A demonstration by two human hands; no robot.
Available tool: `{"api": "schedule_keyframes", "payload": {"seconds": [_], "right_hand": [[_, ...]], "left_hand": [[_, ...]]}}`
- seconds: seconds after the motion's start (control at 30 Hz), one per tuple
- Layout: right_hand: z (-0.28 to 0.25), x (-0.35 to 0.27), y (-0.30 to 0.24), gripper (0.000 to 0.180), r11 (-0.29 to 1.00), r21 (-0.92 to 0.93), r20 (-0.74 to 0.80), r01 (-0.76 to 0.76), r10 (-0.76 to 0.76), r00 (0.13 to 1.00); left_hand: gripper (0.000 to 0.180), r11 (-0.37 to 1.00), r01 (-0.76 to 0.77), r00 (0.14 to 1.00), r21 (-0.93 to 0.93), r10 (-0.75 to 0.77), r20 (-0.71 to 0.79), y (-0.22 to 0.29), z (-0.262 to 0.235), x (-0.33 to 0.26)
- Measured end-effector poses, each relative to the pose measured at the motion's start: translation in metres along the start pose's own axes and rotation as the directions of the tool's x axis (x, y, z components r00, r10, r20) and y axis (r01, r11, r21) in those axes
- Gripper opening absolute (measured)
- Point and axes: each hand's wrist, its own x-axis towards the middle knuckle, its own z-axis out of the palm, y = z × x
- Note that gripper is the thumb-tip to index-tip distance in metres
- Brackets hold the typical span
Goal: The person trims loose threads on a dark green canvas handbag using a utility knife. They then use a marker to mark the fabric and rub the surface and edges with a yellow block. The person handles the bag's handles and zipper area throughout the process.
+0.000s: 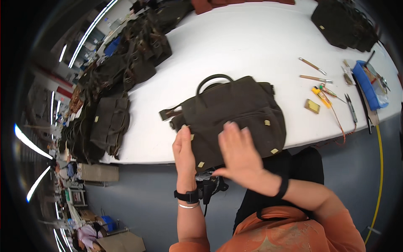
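Observation:
A dark brown-olive handbag [235, 105] lies on the white table at its near edge, with its curved handle [214, 80] pointing away from me. Small pale yellow tape pieces [267, 122] are stuck on its front. My left hand [183, 147] is closed on the bag's left edge, fingers pressed together. Spread flat over the lower front of the bag is my right hand [239, 153], its fingers outstretched and slightly blurred. Whether its palm presses on the fabric or hovers just above, I cannot tell. A short strap with a buckle [171, 112] sticks out at the bag's upper left.
Several similar dark bags [110, 122] are heaped along the table's left side, and more bags [344, 27] lie at the far right. Two wooden-handled tools [315, 79], a yellow block [312, 106], a yellow tool with a cord [321, 97] and a blue bin [366, 86] are on the right.

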Motion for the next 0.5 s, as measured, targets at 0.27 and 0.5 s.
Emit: {"api": "schedule_keyframes", "payload": {"seconds": [0.27, 0.5], "right_hand": [[0.023, -0.017, -0.014, 0.061, 0.942, 0.098, -0.215, 0.32, -0.294, 0.931], [-0.009, -0.051, 0.028, 0.043, 0.735, 0.591, -0.567, 0.333, 0.084, 0.82]], "left_hand": [[0.041, 1.0, -0.017, 1.0, 0.0, 0.017, 0.016, 0.007, -0.004, -0.007], [0.036, 0.851, -0.169, 0.98, 0.498, 0.199, -0.008, 0.013, -0.01, -0.006]]}}
